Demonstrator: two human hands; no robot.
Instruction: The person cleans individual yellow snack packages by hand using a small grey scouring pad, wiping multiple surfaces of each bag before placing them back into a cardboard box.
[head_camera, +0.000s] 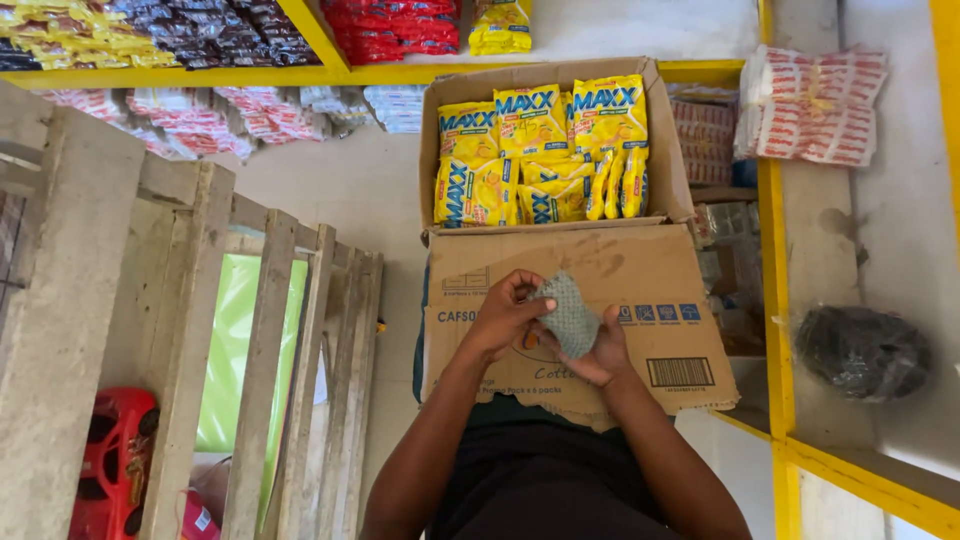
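Note:
A small grey-green mesh scrub pad (571, 315) sits between both my hands above a cardboard box flap (640, 270). My left hand (505, 315) pinches the pad's left edge with its fingertips. My right hand (603, 352) cups the pad from below and the right. Behind the flap, the open cardboard box (660, 130) holds several yellow packets with blue lettering (535, 150), stacked upright and on edge.
Yellow-framed shelves (775, 300) run along the right and top, carrying red-and-white wrapped packs (810, 105), dark and red packets (390, 25) and a black plastic bag (862, 352). A rough wooden crate (180, 330) stands at the left, with a red plastic item (115, 460) below it.

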